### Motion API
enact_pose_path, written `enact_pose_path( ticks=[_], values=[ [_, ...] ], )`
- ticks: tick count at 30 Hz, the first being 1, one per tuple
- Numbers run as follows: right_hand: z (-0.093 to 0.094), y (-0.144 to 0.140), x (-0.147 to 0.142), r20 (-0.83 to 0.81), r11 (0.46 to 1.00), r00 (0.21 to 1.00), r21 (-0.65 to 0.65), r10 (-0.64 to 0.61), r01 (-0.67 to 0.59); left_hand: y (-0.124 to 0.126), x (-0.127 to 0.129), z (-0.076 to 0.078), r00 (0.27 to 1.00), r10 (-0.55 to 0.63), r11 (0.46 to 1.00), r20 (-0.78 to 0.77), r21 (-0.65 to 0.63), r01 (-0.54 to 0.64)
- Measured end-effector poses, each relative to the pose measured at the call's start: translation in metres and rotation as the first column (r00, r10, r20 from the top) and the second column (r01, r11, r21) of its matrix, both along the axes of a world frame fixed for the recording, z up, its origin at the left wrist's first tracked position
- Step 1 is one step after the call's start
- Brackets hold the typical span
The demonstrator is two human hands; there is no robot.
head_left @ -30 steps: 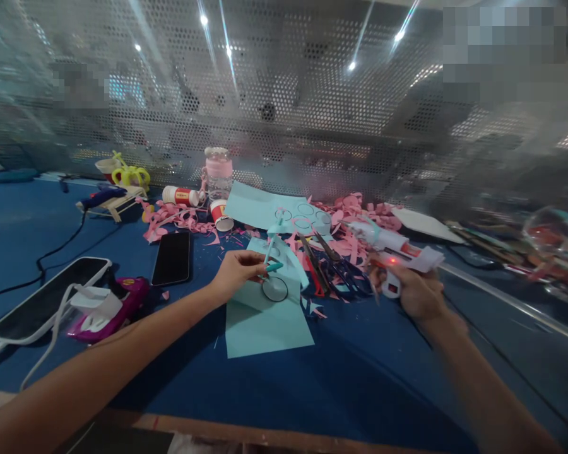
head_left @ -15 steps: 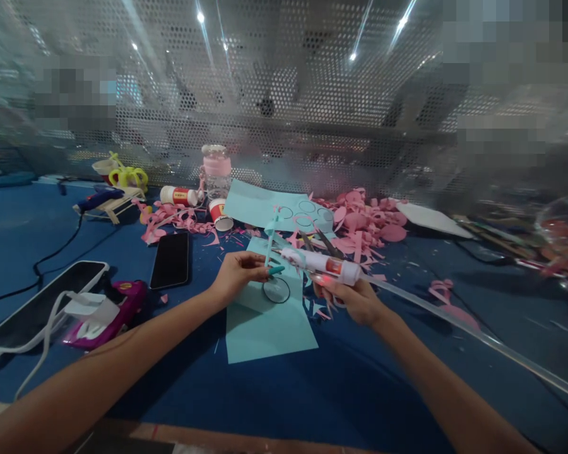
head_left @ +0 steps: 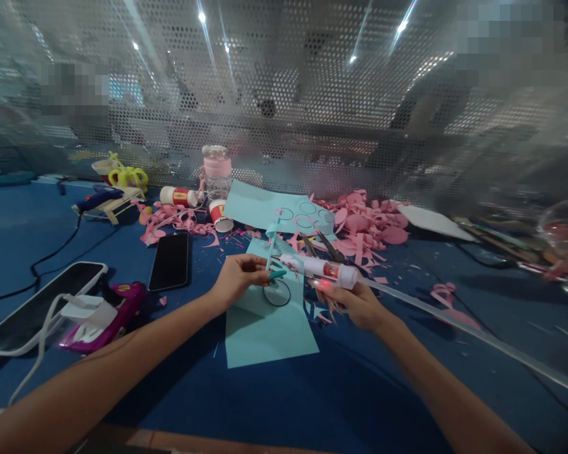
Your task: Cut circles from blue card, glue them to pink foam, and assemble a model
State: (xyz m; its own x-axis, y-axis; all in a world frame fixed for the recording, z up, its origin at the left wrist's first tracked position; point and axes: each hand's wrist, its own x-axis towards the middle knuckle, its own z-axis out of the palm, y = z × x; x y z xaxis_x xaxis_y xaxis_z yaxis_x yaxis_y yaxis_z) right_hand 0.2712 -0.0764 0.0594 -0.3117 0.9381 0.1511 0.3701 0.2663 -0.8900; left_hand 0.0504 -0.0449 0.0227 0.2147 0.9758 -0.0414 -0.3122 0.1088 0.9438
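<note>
My left hand (head_left: 238, 275) pinches a thin teal paper strip (head_left: 271, 243) that stands upright over a light blue sheet (head_left: 265, 318) with a black circle drawn on it. My right hand (head_left: 357, 302) grips a white glue gun (head_left: 322, 267) with a red light glowing; a clear glue stick (head_left: 454, 325) trails from its back to the right. The gun's nozzle points left, close to the strip held by my left fingers.
Pink paper scraps (head_left: 366, 221), scissors (head_left: 319, 244), another blue sheet (head_left: 269, 208), a black phone (head_left: 170, 260), a bottle (head_left: 216, 171), a small cup (head_left: 221, 215), a purple glue gun (head_left: 108, 312) and a tablet (head_left: 38, 306) lie on the blue table (head_left: 336, 391). A perforated metal screen (head_left: 284, 94) stands behind.
My right hand carried the white glue gun from the right side leftward until its nozzle came close to the teal strip. My left hand stayed put with the strip.
</note>
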Motion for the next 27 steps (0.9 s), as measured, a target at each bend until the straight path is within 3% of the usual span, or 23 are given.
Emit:
enact_pose_path(
  ticks=[11,16,22,27],
  values=[
    [-0.0010,0.0001,0.0000,-0.029,0.998,0.999,-0.052,-0.042,0.040,-0.0018,0.0009,0.0034,1.000,-0.018,1.000,0.017,-0.017,0.018],
    [-0.0010,-0.0009,0.0013,-0.025,0.999,1.000,-0.050,0.014,-0.015,-0.0012,0.0010,0.0026,1.000,-0.024,1.000,0.007,-0.018,0.024],
    [-0.0014,0.0024,-0.0016,-0.101,0.997,0.992,-0.040,-0.074,0.070,-0.0022,0.0013,0.0034,0.998,-0.062,0.998,0.023,-0.010,0.062],
    [-0.0011,0.0020,0.0011,-0.086,0.997,0.996,-0.066,0.019,-0.025,-0.0022,0.0013,0.0015,0.997,-0.068,0.998,0.021,-0.011,0.069]
  ],
)
